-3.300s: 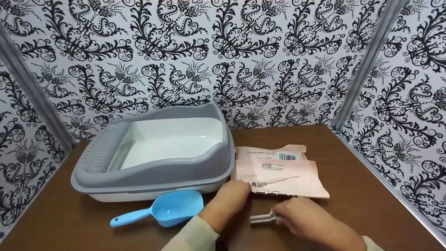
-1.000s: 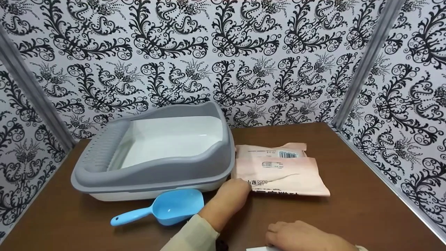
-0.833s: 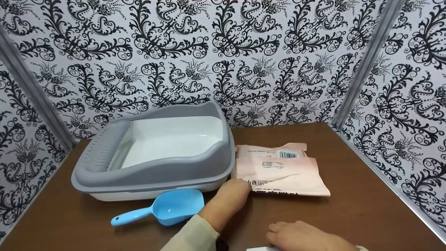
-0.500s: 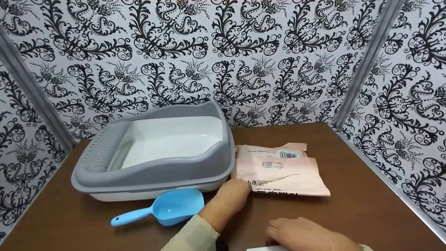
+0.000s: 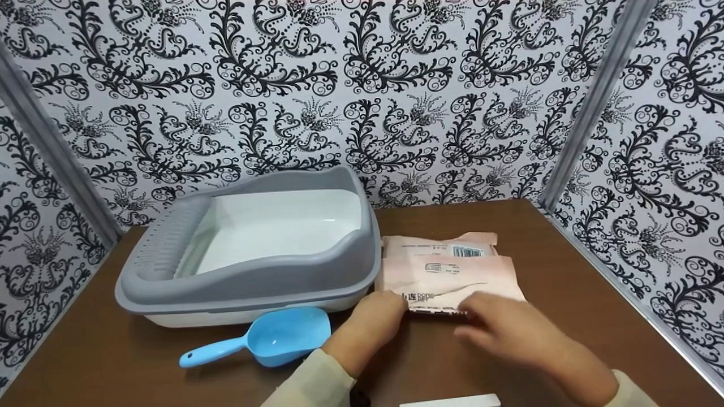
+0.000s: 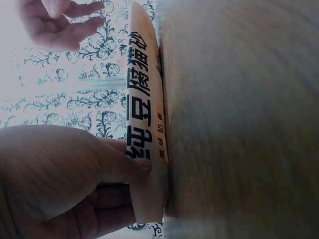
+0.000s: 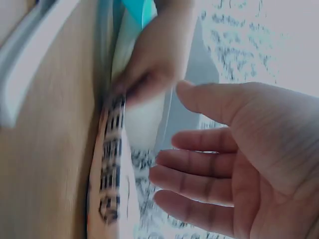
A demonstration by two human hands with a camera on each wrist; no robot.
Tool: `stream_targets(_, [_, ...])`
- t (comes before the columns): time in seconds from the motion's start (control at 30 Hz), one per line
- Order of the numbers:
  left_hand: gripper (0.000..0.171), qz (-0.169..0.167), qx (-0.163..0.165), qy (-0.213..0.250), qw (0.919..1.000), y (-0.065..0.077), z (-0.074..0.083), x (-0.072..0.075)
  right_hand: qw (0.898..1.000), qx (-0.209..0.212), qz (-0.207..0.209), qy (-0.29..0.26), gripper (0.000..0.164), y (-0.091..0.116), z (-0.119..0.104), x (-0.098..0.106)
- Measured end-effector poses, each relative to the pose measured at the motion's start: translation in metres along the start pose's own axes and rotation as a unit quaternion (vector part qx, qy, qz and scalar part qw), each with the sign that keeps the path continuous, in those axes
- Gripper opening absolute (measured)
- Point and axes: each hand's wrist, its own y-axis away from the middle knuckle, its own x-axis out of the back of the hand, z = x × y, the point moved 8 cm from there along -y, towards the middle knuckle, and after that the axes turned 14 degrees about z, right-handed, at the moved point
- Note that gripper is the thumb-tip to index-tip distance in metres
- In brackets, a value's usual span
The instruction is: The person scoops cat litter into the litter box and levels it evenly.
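A pale pink cat litter bag (image 5: 441, 277) lies on the table, its upper part folded over. My left hand (image 5: 378, 314) pinches its near left corner; in the left wrist view the thumb (image 6: 127, 167) presses on the printed face with fingers behind. My right hand (image 5: 509, 330) is over the bag's near right part, thumb apart from the fingers. The right wrist view shows that palm (image 7: 264, 164) holding nothing, with fingers loosely extended beside the bag (image 7: 112, 174). A narrow white bar (image 5: 452, 401) lies at the table's near edge, partly cut off by the frame.
A grey and white litter box (image 5: 254, 282) stands left of the bag, right against it. In front of the box lies a blue scoop (image 5: 288, 336), its handle pointing left, close to my left forearm. Patterned walls (image 5: 362, 102) enclose the brown table (image 5: 582, 316).
My right hand held the white bar earlier and drew it to the near edge. It has let go and moved up to the bag. My left hand has stayed on the corner.
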Motion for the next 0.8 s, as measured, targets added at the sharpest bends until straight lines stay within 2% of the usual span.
stream_targets(0.13, [0.013, -0.001, 0.002, 0.002, 1.0000, 0.000, -0.001, -0.001, 0.994, -0.107, 0.005, -0.015, 0.032, -0.005, 0.042, -0.001])
stream_targets(0.23, [0.013, 0.001, -0.001, 0.002, 1.0000, 0.000, 0.000, -0.002, 0.988, -0.153, 0.018, -0.032, 0.037, -0.008, 0.068, 0.001])
stream_targets(0.4, [0.012, 0.007, -0.004, 0.003, 1.0000, 0.000, 0.000, -0.002, 0.977, -0.199, 0.061, -0.040, 0.044, -0.008, 0.105, 0.005])
stream_targets(0.63, [0.012, -0.003, 0.000, 0.007, 1.0000, -0.002, -0.001, -0.005, 0.950, -0.255, 0.161, -0.077, 0.040, 0.003, 0.145, 0.005])
stream_targets(0.7, [0.013, -0.009, 0.003, 0.012, 0.9999, -0.002, -0.002, -0.006, 0.946, -0.265, 0.165, -0.083, 0.045, 0.007, 0.153, 0.000])
stream_targets(0.8, [0.013, -0.016, 0.005, 0.016, 0.9997, -0.002, -0.002, -0.008, 0.944, -0.283, 0.138, -0.096, 0.054, 0.013, 0.164, -0.010])
